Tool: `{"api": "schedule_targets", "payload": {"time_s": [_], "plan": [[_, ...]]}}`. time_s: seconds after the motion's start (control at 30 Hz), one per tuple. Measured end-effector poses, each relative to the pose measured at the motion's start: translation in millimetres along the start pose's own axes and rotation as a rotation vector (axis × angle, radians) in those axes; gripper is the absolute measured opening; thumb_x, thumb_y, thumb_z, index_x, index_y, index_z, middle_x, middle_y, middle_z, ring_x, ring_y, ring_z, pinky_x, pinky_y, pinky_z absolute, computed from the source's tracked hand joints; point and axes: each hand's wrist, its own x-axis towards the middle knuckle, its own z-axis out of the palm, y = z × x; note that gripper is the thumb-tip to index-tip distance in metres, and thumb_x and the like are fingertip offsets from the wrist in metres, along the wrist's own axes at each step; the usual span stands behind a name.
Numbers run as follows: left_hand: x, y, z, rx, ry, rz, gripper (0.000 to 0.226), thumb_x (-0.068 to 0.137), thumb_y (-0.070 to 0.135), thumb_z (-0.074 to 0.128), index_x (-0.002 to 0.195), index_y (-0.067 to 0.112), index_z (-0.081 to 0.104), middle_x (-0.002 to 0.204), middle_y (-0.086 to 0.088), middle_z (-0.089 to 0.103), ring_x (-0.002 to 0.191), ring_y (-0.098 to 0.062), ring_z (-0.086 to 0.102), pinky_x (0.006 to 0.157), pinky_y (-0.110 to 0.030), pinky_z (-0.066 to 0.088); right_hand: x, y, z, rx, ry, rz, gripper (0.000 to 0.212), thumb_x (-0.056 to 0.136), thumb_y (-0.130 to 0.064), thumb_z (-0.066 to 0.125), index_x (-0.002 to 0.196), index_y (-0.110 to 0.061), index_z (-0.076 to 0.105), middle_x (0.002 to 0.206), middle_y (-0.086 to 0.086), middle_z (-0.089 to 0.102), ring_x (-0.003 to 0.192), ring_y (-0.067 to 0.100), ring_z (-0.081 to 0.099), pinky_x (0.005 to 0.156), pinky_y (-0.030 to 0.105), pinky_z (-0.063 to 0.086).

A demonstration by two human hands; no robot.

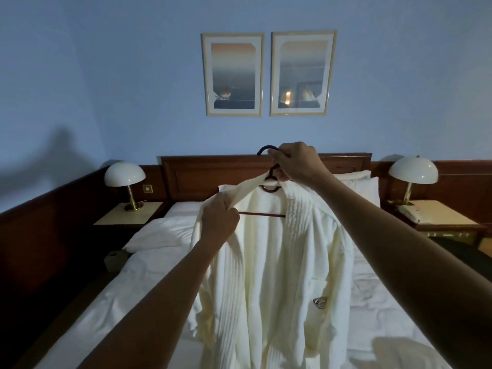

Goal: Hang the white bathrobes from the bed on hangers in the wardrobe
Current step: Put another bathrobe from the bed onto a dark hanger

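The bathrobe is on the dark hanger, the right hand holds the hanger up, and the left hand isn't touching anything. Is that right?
Not quite. The head view shows the left hand gripping the bathrobe at its collar, near the shoulder. The rest is right: the bathrobe is on the dark hanger, and the right hand holds the hanger up.

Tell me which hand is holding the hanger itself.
The right hand, raised higher, grips the dark hanger just below its hook; the left hand only pinches the collar of the white bathrobe, lower down.
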Motion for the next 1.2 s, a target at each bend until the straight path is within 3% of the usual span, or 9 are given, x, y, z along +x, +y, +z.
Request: {"api": "schedule_targets", "payload": {"time_s": [0.13, 0.23, 0.3, 0.4, 0.5, 0.63, 0.8, 1.03, 1.2], "plan": [[0, 45, 1, -0.209, 0.069, -0.084, 0.003, 0.091, 0.011, 0.051, 0.090, 0.012, 0.049, 0.077, -0.006, 0.060, 0.072, -0.026, 0.056, 0.062, -0.038, 0.040, -6, 5, 11, 0.074, -0.006, 0.040, 0.042, 0.097, -0.043, 0.062, 0.073, -0.009, 0.069, 0.065, 0.007, 0.073, 0.062, 0.023, 0.073, 0.077, 0.048, 0.062], [-10, 58, 5, -0.100, -0.215, 0.097, 0.014, 0.094, 0.019, 0.062, 0.082, 0.019, 0.055, 0.073, 0.004, 0.061, 0.065, -0.011, 0.054, 0.056, -0.026, 0.037, -6, 10, 3, 0.167, 0.032, 0.105, 0.040, 0.098, -0.039, 0.062, 0.077, -0.007, 0.072, 0.066, 0.009, 0.074, 0.063, 0.026, 0.074, 0.075, 0.047, 0.064], [-6, 49, 3, 0.045, -0.225, 0.179, 0.026, 0.095, 0.031, 0.065, 0.072, 0.025, 0.055, 0.067, 0.010, 0.055, 0.063, -0.007, 0.052, 0.060, -0.025, 0.033, -8, 12, -6, 0.226, 0.009, 0.111, 0.035, 0.099, -0.033, 0.064, 0.080, -0.005, 0.073, 0.071, 0.010, 0.075, 0.066, 0.026, 0.076, 0.074, 0.044, 0.065], [6, 40, -3, 0.108, 0.068, 0.312, 0.020, 0.095, 0.040, 0.060, 0.096, 0.020, 0.058, 0.093, 0.005, 0.055, 0.091, -0.017, 0.051, 0.075, -0.031, 0.035, -11, 14, -15, 0.214, -0.036, 0.070, 0.031, 0.100, -0.030, 0.065, 0.084, -0.004, 0.073, 0.073, 0.008, 0.076, 0.070, 0.023, 0.077, 0.075, 0.041, 0.065], [18, 35, -1, 0.239, -0.160, 0.335, 0.036, 0.101, 0.049, 0.053, 0.124, 0.021, 0.056, 0.119, -0.004, 0.061, 0.114, -0.027, 0.055, 0.092, -0.041, 0.041, -12, 11, -20, 0.209, -0.041, 0.049, 0.030, 0.101, -0.028, 0.063, 0.085, -0.003, 0.072, 0.072, 0.009, 0.075, 0.069, 0.025, 0.076, 0.076, 0.044, 0.065], [32, 39, -2, 0.206, -0.202, 0.248, 0.025, 0.101, 0.047, 0.054, 0.106, 0.023, 0.060, 0.103, -0.007, 0.074, 0.098, -0.037, 0.068, 0.074, -0.041, 0.053, -15, 13, -14, 0.191, 0.040, 0.055, 0.021, 0.099, -0.026, 0.063, 0.090, -0.008, 0.071, 0.075, 0.006, 0.076, 0.071, 0.024, 0.075, 0.077, 0.043, 0.063], [34, 44, -8, 0.223, -0.046, 0.185, 0.023, 0.101, 0.045, 0.057, 0.096, 0.022, 0.055, 0.096, -0.009, 0.072, 0.095, -0.039, 0.066, 0.065, -0.035, 0.036, -67, 52, 24, -0.052, 0.451, -0.035, 0.016, 0.092, -0.017, 0.064, 0.101, -0.022, 0.052, 0.076, -0.008, 0.060, 0.069, 0.008, 0.057, 0.060, 0.030, 0.040], [41, 52, -21, -0.032, -0.034, 0.194, 0.032, 0.090, 0.046, 0.062, 0.081, 0.018, 0.049, 0.074, 0.002, 0.061, 0.080, -0.033, 0.062, 0.065, -0.038, 0.044, -124, 132, 100, -0.149, 0.222, 0.369, 0.061, 0.081, -0.060, 0.073, 0.120, -0.023, 0.044, 0.118, 0.002, 0.054, 0.107, 0.030, 0.057, 0.085, 0.048, 0.054], [47, 62, -38, -0.123, 0.030, 0.228, 0.030, 0.090, 0.044, 0.063, 0.085, 0.016, 0.053, 0.068, 0.003, 0.056, 0.069, -0.022, 0.056, 0.063, -0.035, 0.043, -89, 123, 77, -0.165, 0.365, 0.317, 0.030, 0.103, -0.040, 0.043, 0.107, -0.014, 0.058, 0.112, 0.007, 0.060, 0.103, 0.034, 0.062, 0.083, 0.046, 0.053]]}}
